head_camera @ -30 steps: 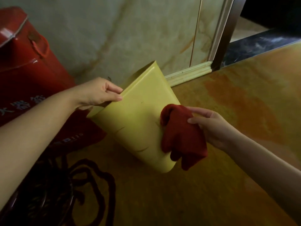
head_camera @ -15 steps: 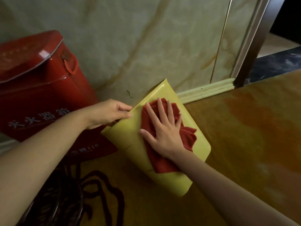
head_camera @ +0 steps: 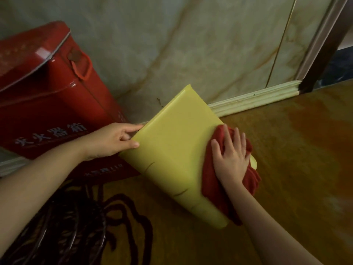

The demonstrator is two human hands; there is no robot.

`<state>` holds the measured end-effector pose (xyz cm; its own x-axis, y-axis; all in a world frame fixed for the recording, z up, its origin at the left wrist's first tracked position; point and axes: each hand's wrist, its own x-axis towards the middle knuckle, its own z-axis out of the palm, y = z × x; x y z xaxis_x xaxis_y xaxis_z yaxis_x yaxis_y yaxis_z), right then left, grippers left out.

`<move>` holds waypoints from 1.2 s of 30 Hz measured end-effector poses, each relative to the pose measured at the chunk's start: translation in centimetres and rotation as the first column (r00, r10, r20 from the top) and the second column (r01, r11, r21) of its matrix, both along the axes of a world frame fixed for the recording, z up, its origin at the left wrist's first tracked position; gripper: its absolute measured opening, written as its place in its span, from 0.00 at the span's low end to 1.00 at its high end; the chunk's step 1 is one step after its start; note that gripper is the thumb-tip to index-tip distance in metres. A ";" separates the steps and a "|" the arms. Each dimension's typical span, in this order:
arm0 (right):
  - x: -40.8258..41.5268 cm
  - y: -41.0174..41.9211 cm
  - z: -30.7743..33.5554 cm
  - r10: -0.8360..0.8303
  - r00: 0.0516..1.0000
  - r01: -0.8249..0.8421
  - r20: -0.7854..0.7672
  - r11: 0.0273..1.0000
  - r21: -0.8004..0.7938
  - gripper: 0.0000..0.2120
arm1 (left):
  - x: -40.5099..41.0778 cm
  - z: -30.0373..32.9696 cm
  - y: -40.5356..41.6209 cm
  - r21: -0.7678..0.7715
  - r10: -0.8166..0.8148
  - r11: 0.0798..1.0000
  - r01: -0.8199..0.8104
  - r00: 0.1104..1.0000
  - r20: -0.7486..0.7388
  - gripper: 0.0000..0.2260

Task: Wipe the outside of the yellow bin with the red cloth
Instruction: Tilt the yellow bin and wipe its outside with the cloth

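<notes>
Wall (head_camera: 191, 44): pale marble-look panels with tan veins, a thin gold strip running down one seam.
Skirting (head_camera: 254, 100): cream moulded strip along the wall's foot.
Door frame (head_camera: 324, 44): dark, at the right edge.
Floor (head_camera: 286, 150): glossy amber and orange stone.
Red box (head_camera: 47, 92): metal, white characters, side handle, against the wall at left.
Dark swirl pattern (head_camera: 76, 226): bottom left corner.
Light: dim, warm.
</notes>
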<state>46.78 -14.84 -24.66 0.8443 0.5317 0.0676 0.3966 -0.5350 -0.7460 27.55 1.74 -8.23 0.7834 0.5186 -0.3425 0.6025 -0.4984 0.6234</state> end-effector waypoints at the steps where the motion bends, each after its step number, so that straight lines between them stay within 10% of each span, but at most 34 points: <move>1: 0.1 -0.4 0.0 -0.060 0.996 0.060 -0.065 0.998 0.004 0.28 | 0.3 0.1 -0.5 0.010 0.001 1.000 -0.001 1.000 0.029 0.26; 6: -0.4 0.2 3.2 -0.219 0.895 0.231 -0.389 0.973 -0.015 0.26 | 1.7 0.9 -3.5 0.037 -0.052 0.998 0.047 0.989 0.136 0.25; 14: 3.4 5.5 7.0 0.289 0.950 -0.260 -0.114 0.941 0.216 0.26 | 5.4 1.8 -5.6 -0.093 0.119 0.991 -0.100 0.968 0.222 0.16; 20: 8.8 -1.6 1.1 -0.081 0.883 0.033 -0.462 0.993 -0.110 0.25 | 6.1 1.6 -6.0 -0.112 0.268 0.962 -0.250 0.943 0.196 0.15; 24: 4.4 1.6 6.9 0.116 0.910 -0.097 -0.398 0.993 0.068 0.24 | 7.9 2.8 -6.2 -0.133 0.312 0.945 -0.298 0.945 0.100 0.09; 30: -1.3 2.5 13.4 0.169 0.966 -0.207 0.198 0.960 0.190 0.20 | 8.1 3.4 -5.9 -0.443 0.220 0.890 -0.112 0.954 0.202 0.09; 36: 4.3 -0.1 5.1 0.250 0.968 -0.249 0.021 0.968 -0.033 0.18 | 0.4 -0.6 -5.5 -0.255 0.125 0.965 -0.063 0.964 0.233 0.25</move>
